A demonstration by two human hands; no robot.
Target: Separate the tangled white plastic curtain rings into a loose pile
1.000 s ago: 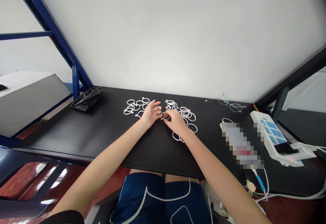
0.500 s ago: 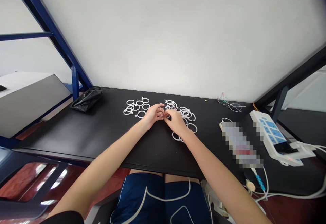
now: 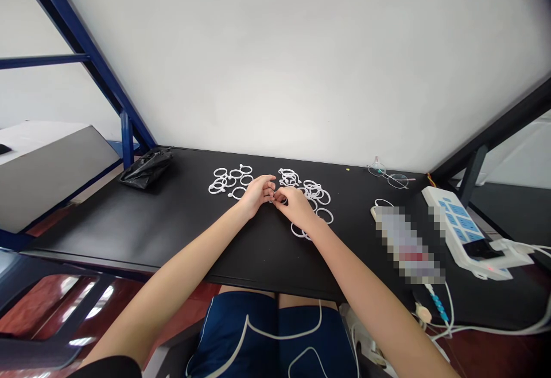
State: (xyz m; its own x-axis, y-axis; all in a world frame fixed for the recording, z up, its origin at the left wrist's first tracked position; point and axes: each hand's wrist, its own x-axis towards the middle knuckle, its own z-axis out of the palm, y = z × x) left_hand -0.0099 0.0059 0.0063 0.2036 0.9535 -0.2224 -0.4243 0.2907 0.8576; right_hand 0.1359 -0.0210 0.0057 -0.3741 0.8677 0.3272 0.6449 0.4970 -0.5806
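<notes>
Pale wall (image 3: 301, 68): plain backdrop, rising behind the far edge of a black tabletop (image 3: 167, 217).
Right ring group (image 3: 318, 194): overlapping white curtain rings with small eyelets, some partly covered by the right wrist; I take this group as the landmark for every place below.
Left ring group (image 3: 224, 182): similar rings, well left of the landmark.
Left hand (image 3: 257, 193): between the left group and the landmark, palm turned inward, fingers loosely curled, tips meeting the other hand's; from my remote post I cannot tell whether they grip anything.
Right hand (image 3: 295, 203): over the landmark's left side, thumb and forefinger narrowed to a pinch, apparently on one white ring (image 3: 284, 201), mostly hidden.
Fingertip contact: one second ago I saw a gap between the hands; it has closed, so I judge the ring is now handled by both rather than by the right alone. Neither group has visibly altered.
Black plastic bag (image 3: 145, 168): far left of the landmark.
Eyeglasses (image 3: 398, 180): right of the landmark, toward the wall.
Phone (image 3: 407, 246): right of the landmark, screen obscured; the power strip (image 3: 460, 223) lies farther right.
</notes>
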